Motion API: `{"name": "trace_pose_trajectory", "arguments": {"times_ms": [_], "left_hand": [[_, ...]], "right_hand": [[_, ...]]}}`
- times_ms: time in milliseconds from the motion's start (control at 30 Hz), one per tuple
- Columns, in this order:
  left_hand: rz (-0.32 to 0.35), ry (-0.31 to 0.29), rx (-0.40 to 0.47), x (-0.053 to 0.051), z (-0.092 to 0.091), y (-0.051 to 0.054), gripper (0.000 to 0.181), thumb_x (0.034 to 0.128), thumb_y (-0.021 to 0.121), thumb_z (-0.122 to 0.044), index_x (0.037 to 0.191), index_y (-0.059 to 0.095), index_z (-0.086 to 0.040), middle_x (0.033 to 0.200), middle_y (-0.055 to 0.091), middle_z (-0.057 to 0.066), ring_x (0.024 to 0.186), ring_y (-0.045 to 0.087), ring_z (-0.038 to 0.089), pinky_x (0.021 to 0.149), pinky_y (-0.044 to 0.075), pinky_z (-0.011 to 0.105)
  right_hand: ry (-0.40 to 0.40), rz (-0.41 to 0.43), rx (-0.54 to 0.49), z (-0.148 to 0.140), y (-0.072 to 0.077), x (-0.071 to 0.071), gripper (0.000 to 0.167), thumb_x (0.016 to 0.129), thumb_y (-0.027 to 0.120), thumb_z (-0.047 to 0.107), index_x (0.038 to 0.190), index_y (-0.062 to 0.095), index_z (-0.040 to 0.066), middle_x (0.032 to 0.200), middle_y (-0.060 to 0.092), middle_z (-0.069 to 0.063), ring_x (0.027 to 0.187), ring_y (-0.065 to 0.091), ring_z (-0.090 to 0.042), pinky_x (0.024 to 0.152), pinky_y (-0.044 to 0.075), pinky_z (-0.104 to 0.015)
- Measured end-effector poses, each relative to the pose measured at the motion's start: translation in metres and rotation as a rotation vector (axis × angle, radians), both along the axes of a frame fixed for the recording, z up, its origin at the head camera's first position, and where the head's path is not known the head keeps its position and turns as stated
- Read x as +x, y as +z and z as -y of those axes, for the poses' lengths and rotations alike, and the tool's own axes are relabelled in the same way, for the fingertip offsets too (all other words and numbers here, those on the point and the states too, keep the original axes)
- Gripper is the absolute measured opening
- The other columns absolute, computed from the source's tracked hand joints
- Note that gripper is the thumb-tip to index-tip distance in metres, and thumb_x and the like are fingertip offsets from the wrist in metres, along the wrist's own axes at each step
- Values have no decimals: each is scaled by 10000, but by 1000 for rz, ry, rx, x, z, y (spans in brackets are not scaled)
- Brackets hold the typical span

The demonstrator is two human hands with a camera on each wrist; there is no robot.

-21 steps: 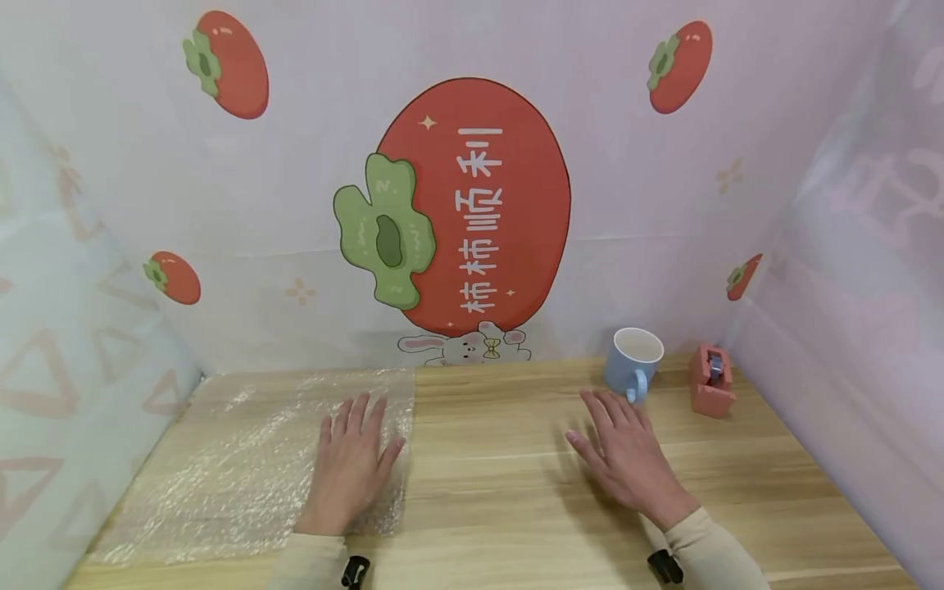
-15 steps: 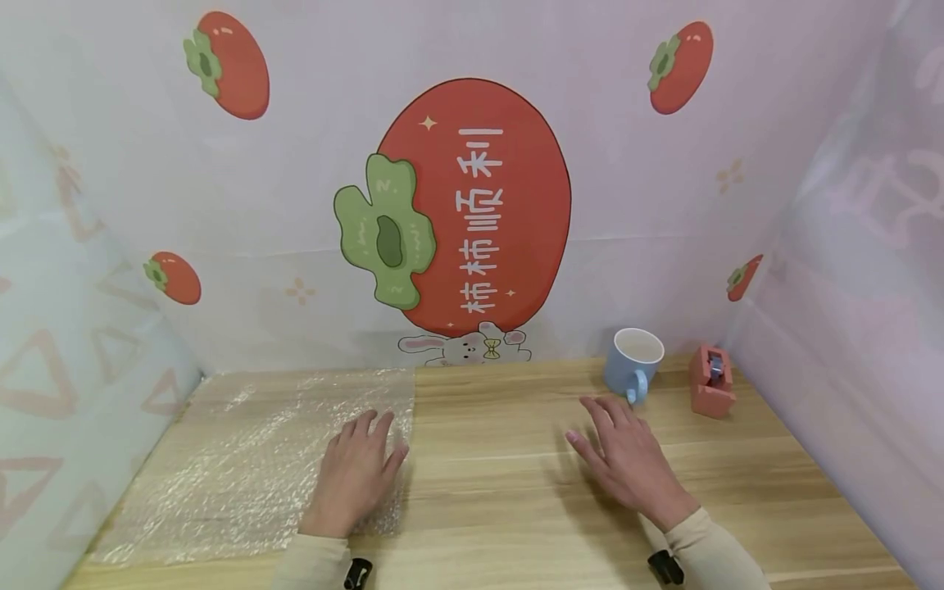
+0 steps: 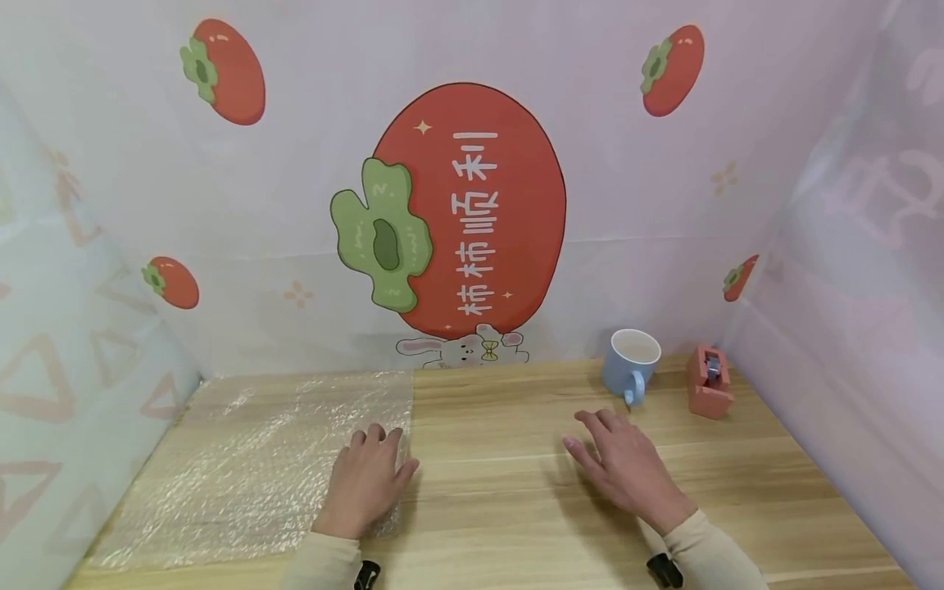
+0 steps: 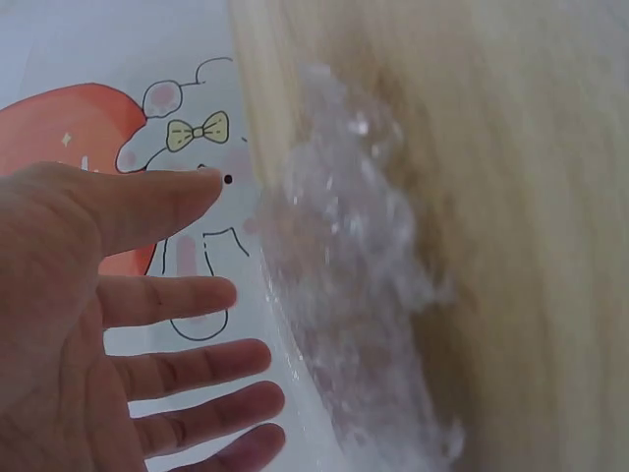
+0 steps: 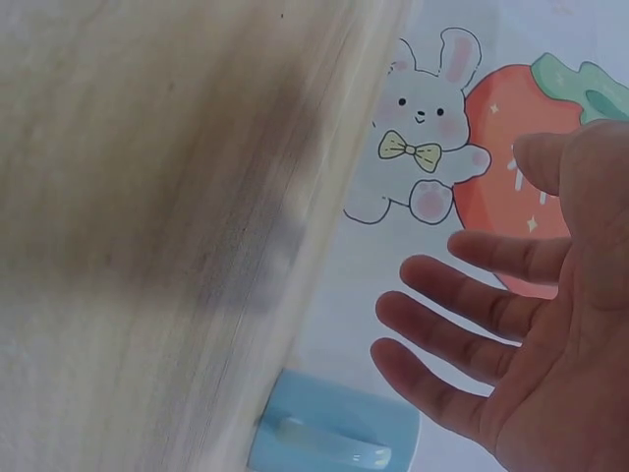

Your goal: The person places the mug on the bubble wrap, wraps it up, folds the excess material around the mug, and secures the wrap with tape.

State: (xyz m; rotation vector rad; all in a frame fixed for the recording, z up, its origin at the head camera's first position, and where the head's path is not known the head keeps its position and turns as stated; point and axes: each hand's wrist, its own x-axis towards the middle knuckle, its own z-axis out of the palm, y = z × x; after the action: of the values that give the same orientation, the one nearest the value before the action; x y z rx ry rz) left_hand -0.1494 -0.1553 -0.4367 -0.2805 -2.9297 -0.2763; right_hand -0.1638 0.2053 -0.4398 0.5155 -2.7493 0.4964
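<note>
Since the earlier frame, your left hand [image 3: 365, 482] has drawn back toward you and a little to the right, and your right hand [image 3: 628, 469] has eased back slightly too. Your left fingers are loosely bent with the thumb apart, and they hold nothing. Your right fingers are spread and gently curved, with nothing in their grasp (the right wrist view shows the palm bare). Your left hand is over the right edge of the bubble wrap [image 3: 214, 467], which lies flat across the left of the wooden table [image 3: 487, 483]. Just beyond your right fingertips the blue mug [image 3: 618, 374] stands upright, its handle toward you. To its right, apart from it, sits the red tape dispenser [image 3: 710, 400]. Behind the table hangs a pale backdrop [image 3: 612, 197] with a large persimmon print [image 3: 516, 221] above a small rabbit print [image 3: 466, 351].
</note>
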Motion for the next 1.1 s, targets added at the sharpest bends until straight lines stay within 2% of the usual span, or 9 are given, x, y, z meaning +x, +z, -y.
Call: {"name": "trace_pose_trajectory", "arguments": {"times_ms": [133,300,500,567,767,933,1033,1100], "left_hand": [[76,18,-8,0,-3,0,523,891,754,-414,1187,676,10,1111,597,224,1007,582,416,753,537,568],[119,25,-12,0,-5,-2,599,857,771,-473,1197,673,10,1160,585,246,1042,572,442,733,539,576],[104,37,-10,0,-7,-3,599,808,833,-417,1127,666,62,1149,584,269,1019,580,432,673,561,531],[104,51,17,-1,-7,-2,533,809,837,-353,1068,661,78,1124,583,273,994,582,421,653,563,525],[88,101,108,-1,-7,-1,310,792,784,-147,927,626,84,932,548,230,831,571,369,550,541,494],[36,104,132,-2,-6,-1,152,780,723,-49,778,596,34,754,531,151,652,542,297,469,495,455],[-4,102,135,-2,-7,0,112,764,667,-4,703,573,2,668,523,109,563,517,255,432,468,439],[-23,101,142,-3,-9,1,149,761,643,12,656,546,-27,625,503,81,525,487,227,414,446,416]], "right_hand": [[3,13,1,1,0,1,413,1015,617,382,1244,655,41,1127,661,-127,1066,631,-328,887,520,-535],[10,24,0,2,-1,1,399,1017,616,379,1217,673,39,1106,662,-118,1042,643,-319,880,526,-526],[13,21,11,3,-3,1,391,1013,623,381,1203,682,46,1067,659,-88,994,651,-286,845,539,-500],[13,22,13,3,-2,2,384,1011,626,379,1200,682,49,1062,658,-83,989,652,-281,841,541,-498],[14,38,14,5,-1,2,379,1014,621,389,1192,682,60,1076,660,-92,989,658,-289,847,542,-503],[20,56,15,6,0,2,360,1002,642,374,1179,685,64,1056,666,-78,980,661,-279,839,548,-499],[31,60,12,8,0,3,336,986,668,357,1160,691,70,1038,671,-60,965,662,-259,825,552,-482],[37,64,10,9,0,3,321,976,682,351,1142,698,76,1020,670,-44,934,657,-229,806,553,-459]]}}
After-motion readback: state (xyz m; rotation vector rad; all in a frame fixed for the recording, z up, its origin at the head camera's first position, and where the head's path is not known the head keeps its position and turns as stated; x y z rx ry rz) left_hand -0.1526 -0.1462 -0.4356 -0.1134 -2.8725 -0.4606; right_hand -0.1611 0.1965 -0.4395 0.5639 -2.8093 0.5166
